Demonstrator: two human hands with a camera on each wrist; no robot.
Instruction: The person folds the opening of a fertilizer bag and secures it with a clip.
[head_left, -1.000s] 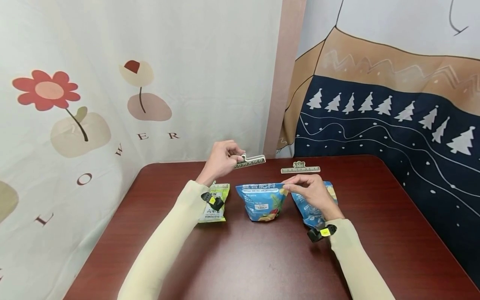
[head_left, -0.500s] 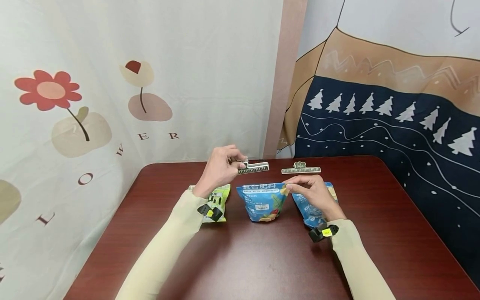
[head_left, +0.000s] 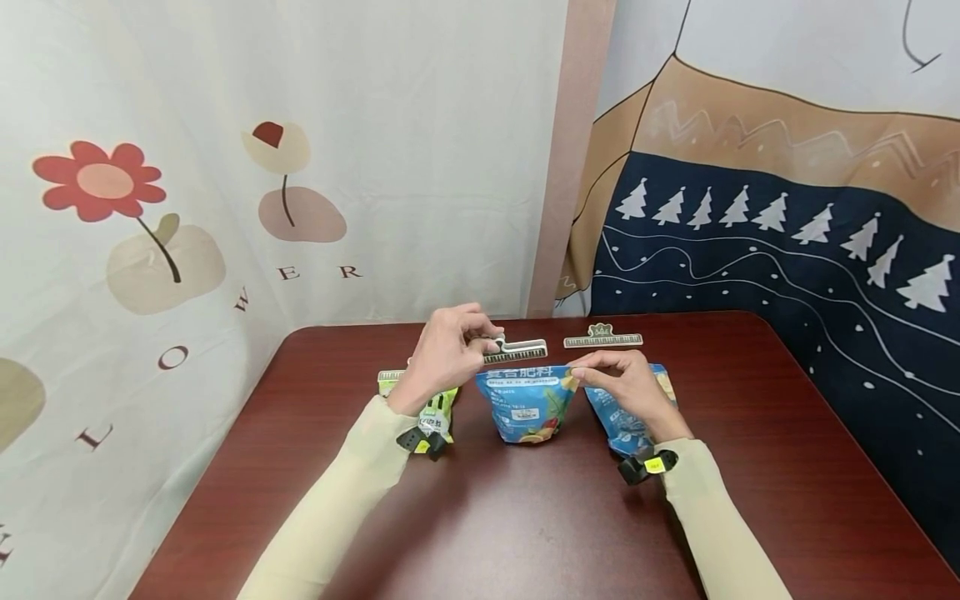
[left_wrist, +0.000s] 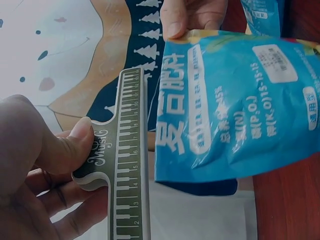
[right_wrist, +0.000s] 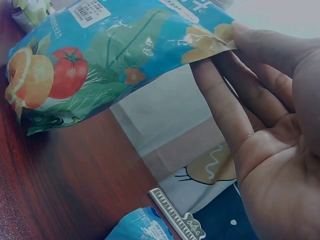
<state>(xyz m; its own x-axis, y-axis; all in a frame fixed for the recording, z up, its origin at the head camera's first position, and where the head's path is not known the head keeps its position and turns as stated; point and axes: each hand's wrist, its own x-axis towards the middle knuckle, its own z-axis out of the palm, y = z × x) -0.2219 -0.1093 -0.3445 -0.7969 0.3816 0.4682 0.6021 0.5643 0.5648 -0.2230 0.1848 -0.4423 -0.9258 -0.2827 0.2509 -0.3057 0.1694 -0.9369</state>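
Observation:
My left hand (head_left: 455, 350) pinches the handle of a long bag clip (left_wrist: 131, 165) printed with piano keys and ruler marks. In the head view the clip hangs just above the top edge of a blue fertilizer bag (head_left: 525, 407); in the left wrist view a small gap shows between them. My right hand (head_left: 626, 385) pinches the upper right corner of that bag between thumb and fingers, as the right wrist view shows. The bag stands upright on the table, with fruit and vegetables printed on its front.
A green bag (head_left: 444, 408) with a clip (head_left: 392, 377) at its top lies left, partly behind my left forearm. Another blue bag (head_left: 617, 421) lies right, partly behind my right hand. A second clip (head_left: 603, 340) rests at the back of the red-brown table (head_left: 510, 525). Printed curtains stand behind.
My left hand has lowered the clip and brought it slightly right, closer to the blue bag's top edge. My right hand keeps its hold on the bag's corner.

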